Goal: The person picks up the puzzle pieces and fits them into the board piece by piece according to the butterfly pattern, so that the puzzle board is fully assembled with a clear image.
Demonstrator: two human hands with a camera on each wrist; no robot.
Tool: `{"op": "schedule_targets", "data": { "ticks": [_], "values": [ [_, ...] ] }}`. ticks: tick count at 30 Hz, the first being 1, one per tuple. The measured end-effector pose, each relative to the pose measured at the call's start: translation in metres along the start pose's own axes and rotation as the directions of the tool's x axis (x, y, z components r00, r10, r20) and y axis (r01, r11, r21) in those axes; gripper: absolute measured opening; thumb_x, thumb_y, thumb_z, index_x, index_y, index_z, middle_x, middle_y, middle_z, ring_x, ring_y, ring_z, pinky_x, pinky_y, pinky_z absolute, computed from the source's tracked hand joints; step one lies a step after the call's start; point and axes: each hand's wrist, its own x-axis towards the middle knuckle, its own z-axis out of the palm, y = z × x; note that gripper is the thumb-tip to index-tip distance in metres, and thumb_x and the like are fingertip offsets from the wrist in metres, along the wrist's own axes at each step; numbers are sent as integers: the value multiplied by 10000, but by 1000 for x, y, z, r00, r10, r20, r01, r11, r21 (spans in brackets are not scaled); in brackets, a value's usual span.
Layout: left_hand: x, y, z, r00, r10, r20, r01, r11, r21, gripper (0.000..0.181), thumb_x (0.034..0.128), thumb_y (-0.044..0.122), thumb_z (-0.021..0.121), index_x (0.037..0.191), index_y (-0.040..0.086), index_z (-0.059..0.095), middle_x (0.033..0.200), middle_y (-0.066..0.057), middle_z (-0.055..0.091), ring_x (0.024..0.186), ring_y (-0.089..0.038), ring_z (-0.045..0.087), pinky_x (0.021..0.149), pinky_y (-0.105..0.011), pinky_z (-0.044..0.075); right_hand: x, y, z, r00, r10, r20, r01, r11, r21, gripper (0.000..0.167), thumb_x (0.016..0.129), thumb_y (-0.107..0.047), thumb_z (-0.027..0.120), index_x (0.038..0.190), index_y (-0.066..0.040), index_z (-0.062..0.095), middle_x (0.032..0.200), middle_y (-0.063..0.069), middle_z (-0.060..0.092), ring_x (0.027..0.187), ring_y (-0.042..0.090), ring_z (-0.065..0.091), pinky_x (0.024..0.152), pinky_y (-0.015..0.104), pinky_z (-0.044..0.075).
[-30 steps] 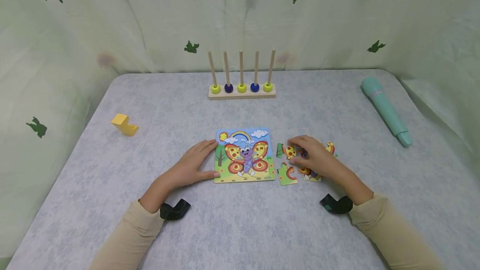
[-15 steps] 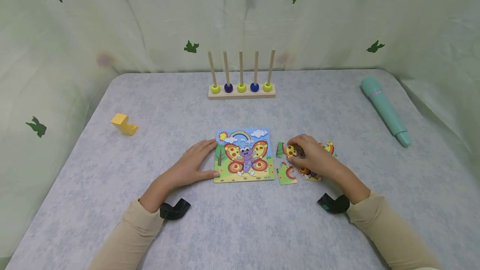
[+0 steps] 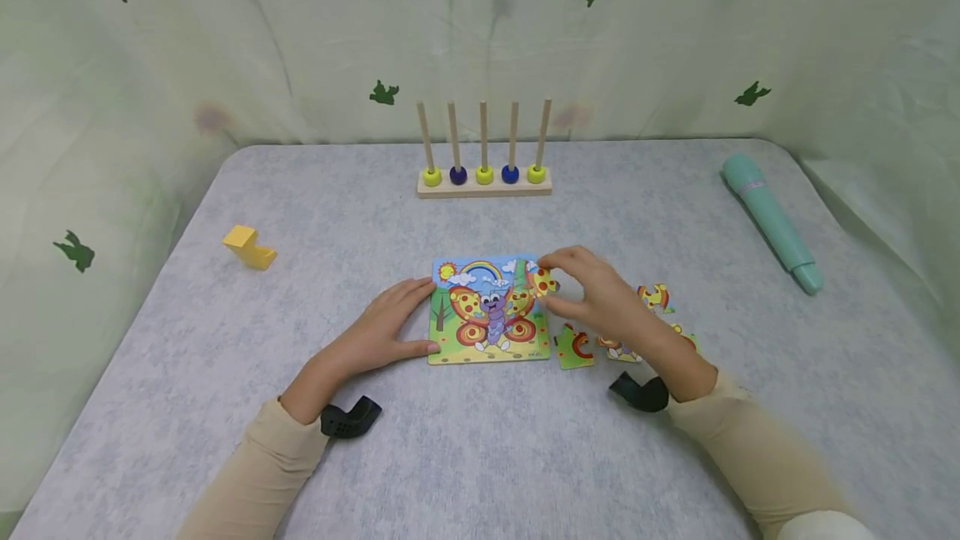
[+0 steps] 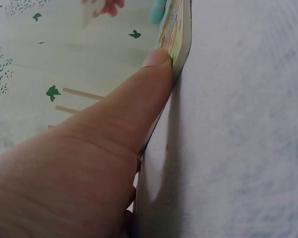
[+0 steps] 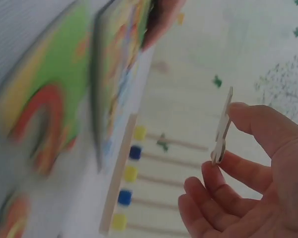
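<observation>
A square butterfly picture puzzle board (image 3: 491,323) lies on the table between the hands. My left hand (image 3: 378,327) rests at its left edge with extended fingers; in the left wrist view the thumb (image 4: 134,101) touches the board's edge. Above the board's upper right part, my right hand (image 3: 600,294) pinches a puzzle piece (image 3: 543,282) between thumb and fingers. In the right wrist view this thin piece (image 5: 222,131) is seen edge-on, held clear of the table. A green loose piece (image 3: 573,350) lies right of the board, and other loose pieces (image 3: 656,297) are partly hidden by the right hand and forearm.
Behind the board stands a wooden peg rack (image 3: 483,190) with yellow and blue beads on upright pegs. A yellow block (image 3: 249,248) sits at the left. A teal microphone-shaped object (image 3: 772,223) lies at the far right. A pale curtain (image 3: 300,40) hangs behind the table.
My right hand has lifted a puzzle piece from the loose pieces and moved left and up, over the board's right side. The left hand has stayed in place.
</observation>
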Motion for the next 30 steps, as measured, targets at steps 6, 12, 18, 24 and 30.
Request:
{"op": "schedule_targets", "data": {
  "ticks": [6, 12, 18, 24, 30],
  "values": [
    [1, -1, 1, 1000, 9, -8, -8, 1000, 5, 892, 756, 528, 641, 1417, 69, 257, 1445, -111, 235, 1319, -314, 147, 1033, -497, 129, 21, -17, 29, 998, -63, 17, 62, 997, 46, 429, 816, -163, 674, 1196, -4, 551, 1136, 82, 514, 1034, 246, 516, 806, 372, 460],
    [2, -2, 1, 1000, 19, -13, -19, 1000, 3, 880, 761, 527, 636, 1416, 73, 263, 1445, -103, 238, 1317, -312, 153, 1030, -500, 134, 34, -18, 59, 994, -28, 103, 29, 999, -15, 413, 833, -204, 657, 1194, -28, 563, 1143, 89, 525, 968, 188, 534, 756, 302, 466],
    [1, -2, 1, 1000, 11, -5, -11, 1000, 5, 858, 772, 545, 612, 1415, 91, 270, 1447, -79, 231, 1320, -283, 154, 1033, -484, 142, 40, -14, 79, 987, -33, 154, 47, 995, -89, 411, 840, -241, 647, 1198, -55, 571, 1135, 53, 524, 957, 136, 522, 764, 255, 446],
    [2, -5, 3, 999, 46, -24, -45, 999, 11, 797, 779, 528, 615, 1396, 117, 324, 1434, -79, 256, 1310, -296, 177, 1024, -495, 153, 44, -10, 89, 983, -89, 157, 115, 980, -164, 388, 835, -227, 654, 1174, -51, 588, 1116, 64, 535, 975, 163, 507, 790, 269, 431],
    [1, -6, 3, 993, 103, -52, -102, 995, 22, 698, 786, 486, 633, 1368, 180, 395, 1421, -100, 279, 1295, -297, 216, 1007, -511, 174, 45, -9, 91, 984, -100, 147, 127, 974, -190, 386, 843, -225, 645, 1180, -47, 585, 1110, 76, 531, 1009, 190, 481, 806, 291, 416]
  ]
}}
